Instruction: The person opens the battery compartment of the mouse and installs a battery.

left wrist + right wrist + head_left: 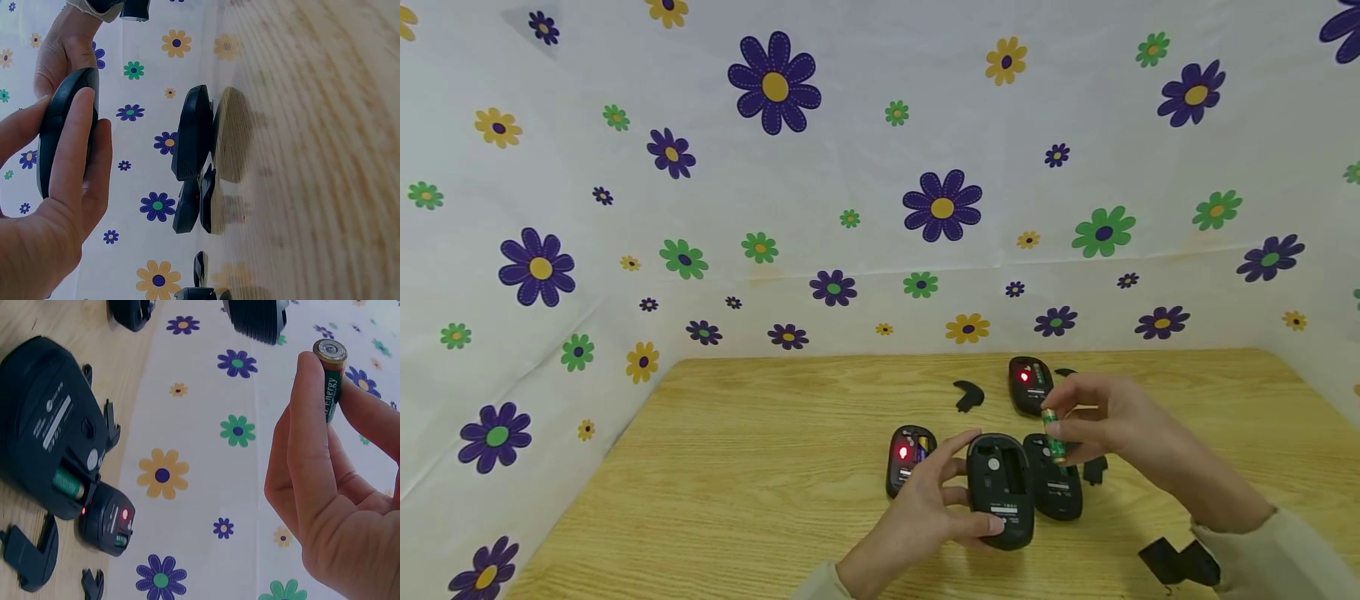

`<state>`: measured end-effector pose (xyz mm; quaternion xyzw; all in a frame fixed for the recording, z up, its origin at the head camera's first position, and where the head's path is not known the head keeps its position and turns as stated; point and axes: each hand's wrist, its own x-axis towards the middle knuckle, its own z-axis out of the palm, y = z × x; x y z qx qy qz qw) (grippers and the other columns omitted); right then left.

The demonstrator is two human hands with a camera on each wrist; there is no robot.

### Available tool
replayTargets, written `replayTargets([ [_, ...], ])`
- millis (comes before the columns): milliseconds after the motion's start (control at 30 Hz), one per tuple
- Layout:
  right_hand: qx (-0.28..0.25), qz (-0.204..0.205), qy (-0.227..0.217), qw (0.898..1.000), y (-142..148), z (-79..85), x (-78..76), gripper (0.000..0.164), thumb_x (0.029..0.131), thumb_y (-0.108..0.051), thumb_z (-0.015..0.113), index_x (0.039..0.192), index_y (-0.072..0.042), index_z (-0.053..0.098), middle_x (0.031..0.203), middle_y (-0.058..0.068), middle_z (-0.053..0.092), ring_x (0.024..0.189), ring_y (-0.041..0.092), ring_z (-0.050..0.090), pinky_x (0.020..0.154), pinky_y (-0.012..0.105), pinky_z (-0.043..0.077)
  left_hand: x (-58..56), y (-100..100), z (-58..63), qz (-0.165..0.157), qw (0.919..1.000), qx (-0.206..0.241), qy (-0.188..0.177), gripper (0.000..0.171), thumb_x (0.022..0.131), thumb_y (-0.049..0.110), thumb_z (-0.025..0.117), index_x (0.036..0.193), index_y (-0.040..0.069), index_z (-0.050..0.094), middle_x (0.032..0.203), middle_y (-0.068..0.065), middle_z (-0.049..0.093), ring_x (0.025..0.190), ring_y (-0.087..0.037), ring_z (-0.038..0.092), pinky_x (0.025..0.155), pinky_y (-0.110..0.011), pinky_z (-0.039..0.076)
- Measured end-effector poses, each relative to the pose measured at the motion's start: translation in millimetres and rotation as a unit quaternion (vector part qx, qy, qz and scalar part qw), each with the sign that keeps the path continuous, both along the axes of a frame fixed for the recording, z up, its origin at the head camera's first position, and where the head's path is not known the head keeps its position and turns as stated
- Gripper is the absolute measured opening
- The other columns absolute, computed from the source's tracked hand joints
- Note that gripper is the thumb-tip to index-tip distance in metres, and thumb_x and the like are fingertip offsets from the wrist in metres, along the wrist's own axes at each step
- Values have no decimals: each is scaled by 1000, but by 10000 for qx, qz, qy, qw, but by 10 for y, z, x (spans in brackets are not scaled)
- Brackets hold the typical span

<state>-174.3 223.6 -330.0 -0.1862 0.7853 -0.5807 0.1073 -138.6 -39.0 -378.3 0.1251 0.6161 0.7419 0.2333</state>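
My left hand (925,504) grips a black computer mouse (1000,496) with its underside up and an uncovered battery slot showing. In the left wrist view, fingers wrap the mouse (53,144) from the side, away from the table. My right hand (1120,425) pinches a green battery (1054,437) between thumb and fingers, to the right of the held mouse. The battery (331,381) stands nearly upright in the right wrist view, one flat end uppermost. Below it, another upturned mouse (1060,492) lies on the table; a green battery (67,482) shows in its slot.
Two more upturned mice glow red underneath: one at the left (910,458), one at the back (1030,383). Loose black covers lie by the back mouse (970,396) and right of the middle one (1095,471). Dark flat pieces (1180,561) sit near my right sleeve. Flowered cloth (865,167) backs the table.
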Motion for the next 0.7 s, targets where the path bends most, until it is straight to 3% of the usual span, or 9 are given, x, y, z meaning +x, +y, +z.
replayTargets([
  [467,-265,-149,-79,9995,-255,34,88,18,93,1,70,106,8,58,107,19,54,93,31,65,71,44,64,-1,9,-11,0,10000,-31,-38,86,78,-19,70,151,18,46,124,-11,60,100,-27,68,71,-44,64],
  [700,-283,-43,35,9996,-303,31,91,20,93,1,70,107,9,59,96,14,61,85,25,67,72,40,65,-9,-4,-14,-58,9999,-88,-32,86,79,-18,70,153,17,44,126,-10,59,99,-25,68,73,-45,64],
])
